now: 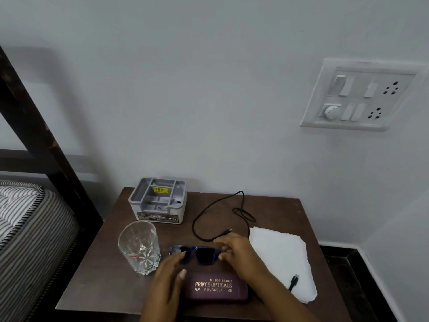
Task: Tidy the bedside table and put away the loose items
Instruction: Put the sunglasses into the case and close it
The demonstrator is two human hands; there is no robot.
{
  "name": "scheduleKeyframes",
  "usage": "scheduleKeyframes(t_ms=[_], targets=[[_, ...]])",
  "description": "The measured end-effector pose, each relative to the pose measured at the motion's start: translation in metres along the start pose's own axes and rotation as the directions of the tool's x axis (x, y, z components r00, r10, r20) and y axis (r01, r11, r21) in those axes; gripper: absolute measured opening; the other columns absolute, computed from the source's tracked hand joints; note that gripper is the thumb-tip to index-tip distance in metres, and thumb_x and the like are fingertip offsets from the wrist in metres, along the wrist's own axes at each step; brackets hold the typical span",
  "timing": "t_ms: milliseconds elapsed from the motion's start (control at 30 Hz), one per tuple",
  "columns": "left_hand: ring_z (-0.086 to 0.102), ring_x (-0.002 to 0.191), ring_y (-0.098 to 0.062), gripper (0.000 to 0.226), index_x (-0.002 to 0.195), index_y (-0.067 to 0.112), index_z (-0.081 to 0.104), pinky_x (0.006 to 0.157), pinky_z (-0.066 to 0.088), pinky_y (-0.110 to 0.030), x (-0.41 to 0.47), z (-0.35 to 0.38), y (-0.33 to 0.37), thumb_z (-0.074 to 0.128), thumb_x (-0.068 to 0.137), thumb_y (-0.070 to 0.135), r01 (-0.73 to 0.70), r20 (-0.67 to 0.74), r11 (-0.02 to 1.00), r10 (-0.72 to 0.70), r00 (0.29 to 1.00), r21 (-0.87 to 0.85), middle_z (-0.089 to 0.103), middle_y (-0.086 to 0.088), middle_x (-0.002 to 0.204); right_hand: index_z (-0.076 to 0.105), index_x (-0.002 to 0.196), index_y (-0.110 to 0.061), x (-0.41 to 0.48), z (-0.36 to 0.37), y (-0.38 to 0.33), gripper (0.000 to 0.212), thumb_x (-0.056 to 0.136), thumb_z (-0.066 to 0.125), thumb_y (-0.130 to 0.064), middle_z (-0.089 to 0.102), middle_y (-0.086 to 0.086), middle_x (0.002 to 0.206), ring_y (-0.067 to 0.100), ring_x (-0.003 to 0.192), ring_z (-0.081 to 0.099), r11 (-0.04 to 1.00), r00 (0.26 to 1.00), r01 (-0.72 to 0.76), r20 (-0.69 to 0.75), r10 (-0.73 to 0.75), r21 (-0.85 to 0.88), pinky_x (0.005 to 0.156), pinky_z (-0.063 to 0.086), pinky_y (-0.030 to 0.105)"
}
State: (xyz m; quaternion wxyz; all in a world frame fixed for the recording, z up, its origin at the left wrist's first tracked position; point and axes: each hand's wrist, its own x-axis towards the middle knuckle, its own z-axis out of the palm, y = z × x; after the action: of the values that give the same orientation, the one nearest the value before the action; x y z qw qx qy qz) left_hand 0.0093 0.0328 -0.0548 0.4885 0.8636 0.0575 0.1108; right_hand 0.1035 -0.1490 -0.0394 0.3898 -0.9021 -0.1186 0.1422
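Tidying at an early stage, to judge by the table (pixel 97 275): nothing appears put away yet. The grey organiser box (pixel 157 201) at the back holds no loose item that can be seen. An empty glass (pixel 139 247) stands in front of it, a black cable (pixel 193 226) lies in a loose loop at centre, and a stack of white paper (pixel 278 252) sits at the right edge with a small black plug (pixel 293 281) on it. The dark sunglasses (pixel 204 254) are at the front centre, just beyond the closed maroon glasses case (pixel 216 289), and are likely the first item dealt with. The right hand (pixel 234 249) has its fingers curled and pinches the right end of the frame. The left hand (pixel 169 273) is open, its fingers nearly straight, the tips at the left lens and the thumb near the case's edge. Whether the sunglasses rest on the table or are slightly lifted cannot be told.
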Motion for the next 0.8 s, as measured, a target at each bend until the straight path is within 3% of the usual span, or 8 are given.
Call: scheduleKeyframes(t_ms=[67,167,367,500,567,667,800], targets=[[0.047,0.126,-0.025,0.042,0.125,0.009,0.054,0.103,0.032,-0.015,0.012,0.01,0.004,0.056,0.086,-0.007,0.031,-0.016,0.999,-0.03,0.999,0.034,0.052,-0.013,0.132,0.066,0.114,-0.018,0.002,0.001,0.0,0.037,0.081,0.061,-0.001,0.06,0.003,0.113,0.014,0.101,0.059,0.999,1.0,0.01,0.026,-0.008,-0.048,0.091,0.05,0.028],[0.034,0.135,-0.028,0.052,0.14,0.003,0.035,0.113,0.028,-0.035,0.025,0.027,0.012,0.052,0.091,0.001,0.2,-0.002,0.98,-0.2,0.98,-0.015,0.037,-0.018,0.145,0.069,0.108,-0.018,0.002,0.005,0.001,0.031,0.082,0.061,-0.003,0.062,0.003,0.112,0.014,0.099,0.059,0.998,1.0,0.025,-0.002,-0.025,-0.06,0.091,0.05,0.03],[0.028,0.139,-0.031,0.055,0.143,-0.002,0.028,0.113,0.019,-0.035,0.042,0.039,0.014,0.049,0.093,0.005,0.388,-0.08,0.914,-0.398,0.914,-0.118,0.032,-0.021,0.149,0.071,0.106,-0.022,0.002,0.006,0.001,0.026,0.084,0.06,-0.012,0.067,-0.001,0.111,0.011,0.1,0.059,0.999,0.996,0.036,-0.075,-0.038,-0.034,0.092,0.046,0.022],[0.039,0.13,-0.038,0.044,0.134,-0.009,0.04,0.112,0.027,-0.044,0.046,0.039,0.011,0.048,0.092,0.002,0.404,-0.073,0.902,-0.418,0.905,-0.155,0.043,-0.028,0.139,0.071,0.101,-0.023,-0.002,0.004,0.004,0.023,0.087,0.056,-0.013,0.072,-0.003,0.101,0.002,0.085,0.06,0.998,0.986,0.045,-0.165,-0.036,0.047,0.076,0.044,0.005],[0.042,0.13,-0.034,0.044,0.136,-0.005,0.04,0.11,0.029,-0.036,0.046,0.036,0.019,0.047,0.093,0.0,0.381,-0.105,0.897,-0.411,0.906,-0.223,0.045,-0.024,0.139,0.071,0.101,-0.024,-0.007,0.0,0.003,0.023,0.088,0.056,-0.012,0.072,-0.006,0.098,-0.001,0.082,0.061,0.993,0.974,0.036,-0.225,-0.01,0.111,0.074,0.043,0.002],[0.049,0.121,-0.024,0.043,0.135,0.002,0.043,0.102,0.035,-0.032,0.037,0.024,0.036,0.048,0.092,-0.001,0.323,-0.111,0.881,-0.381,0.918,-0.346,0.049,-0.018,0.136,0.071,0.098,-0.028,-0.022,-0.011,-0.001,0.027,0.087,0.058,-0.008,0.072,-0.014,0.092,-0.003,0.086,0.064,0.977,0.954,0.061,-0.3,0.004,0.206,0.079,0.047,0.008],[0.063,0.082,0.007,0.043,0.127,-0.001,0.051,0.075,0.047,-0.004,0.01,0.003,0.055,0.051,0.086,-0.014,0.277,-0.057,0.818,-0.352,0.934,-0.504,0.06,-0.015,0.116,0.066,0.083,-0.047,-0.063,-0.02,-0.001,0.039,0.084,0.062,-0.008,0.07,-0.028,0.076,-0.009,0.083,0.064,0.967,0.946,0.05,-0.323,0.034,0.248,0.072,0.047,0.004]])
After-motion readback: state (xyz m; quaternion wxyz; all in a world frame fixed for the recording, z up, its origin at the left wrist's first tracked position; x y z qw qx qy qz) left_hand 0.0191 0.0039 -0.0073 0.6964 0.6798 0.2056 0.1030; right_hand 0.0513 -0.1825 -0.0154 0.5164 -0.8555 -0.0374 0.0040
